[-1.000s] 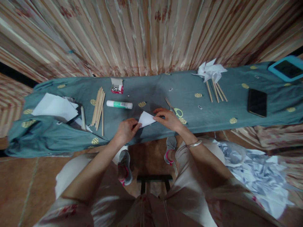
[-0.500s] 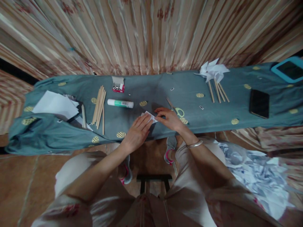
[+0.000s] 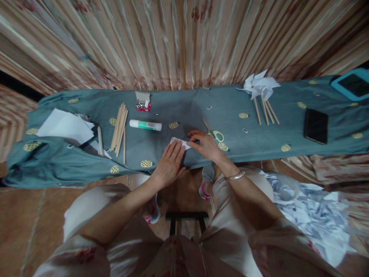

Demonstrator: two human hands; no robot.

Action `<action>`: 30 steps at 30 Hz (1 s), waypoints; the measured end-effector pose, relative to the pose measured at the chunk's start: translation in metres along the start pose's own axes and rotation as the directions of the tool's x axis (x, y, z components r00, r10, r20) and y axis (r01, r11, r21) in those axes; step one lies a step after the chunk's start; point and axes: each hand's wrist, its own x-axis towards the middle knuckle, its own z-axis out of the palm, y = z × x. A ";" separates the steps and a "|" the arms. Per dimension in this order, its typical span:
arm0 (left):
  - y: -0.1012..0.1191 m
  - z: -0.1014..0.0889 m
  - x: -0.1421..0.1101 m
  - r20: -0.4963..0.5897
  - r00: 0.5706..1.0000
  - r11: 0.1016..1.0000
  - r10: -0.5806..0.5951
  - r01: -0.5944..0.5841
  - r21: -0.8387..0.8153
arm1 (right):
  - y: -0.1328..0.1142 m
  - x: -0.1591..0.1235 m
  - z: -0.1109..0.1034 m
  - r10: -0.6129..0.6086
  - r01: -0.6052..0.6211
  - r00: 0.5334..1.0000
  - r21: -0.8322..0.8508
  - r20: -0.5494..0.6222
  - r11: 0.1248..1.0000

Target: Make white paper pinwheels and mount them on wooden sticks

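A small folded piece of white paper [image 3: 186,145] lies near the front edge of the cloth-covered table. My left hand [image 3: 169,163] rests flat on it, fingers stretched out together, covering its left part. At the paper's right corner, the bent fingers and thumb of my right hand [image 3: 204,145] close on the edge. Just beyond the right hand are scissors [image 3: 218,135] with pale green handles. A glue stick [image 3: 145,125] with a white cap lies to the left, past the left hand.
Wooden sticks [image 3: 118,129], a small red box [image 3: 143,106] of metal pins and white paper sheets [image 3: 65,125] lie at left. Paper pinwheels [image 3: 261,85] on sticks, a black phone [image 3: 316,126] and a blue-framed device [image 3: 353,85] are at right. Paper pinwheels or scraps [image 3: 314,215] pile up beside my leg.
My left hand has shifted slightly down and its thumb now sticks out to the right. More of the folded paper's top edge shows. The right hand stays at the corner.
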 end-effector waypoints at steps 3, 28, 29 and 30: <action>0.000 0.000 0.000 0.005 1.000 1.000 -0.007 0.007 0.003 | -0.002 0.001 0.000 0.005 -0.005 1.000 -0.020 -0.004 1.000; -0.003 0.000 0.000 0.002 1.000 1.000 -0.004 0.004 -0.012 | -0.007 0.006 0.004 0.016 -0.016 1.000 -0.096 -0.003 0.995; -0.003 0.000 0.000 0.004 1.000 1.000 -0.006 0.006 -0.011 | -0.007 0.006 0.004 0.017 -0.017 1.000 -0.098 -0.006 0.995; -0.003 0.000 0.000 0.007 1.000 1.000 -0.009 0.009 -0.012 | -0.006 0.006 0.005 0.016 -0.017 1.000 -0.099 -0.010 0.995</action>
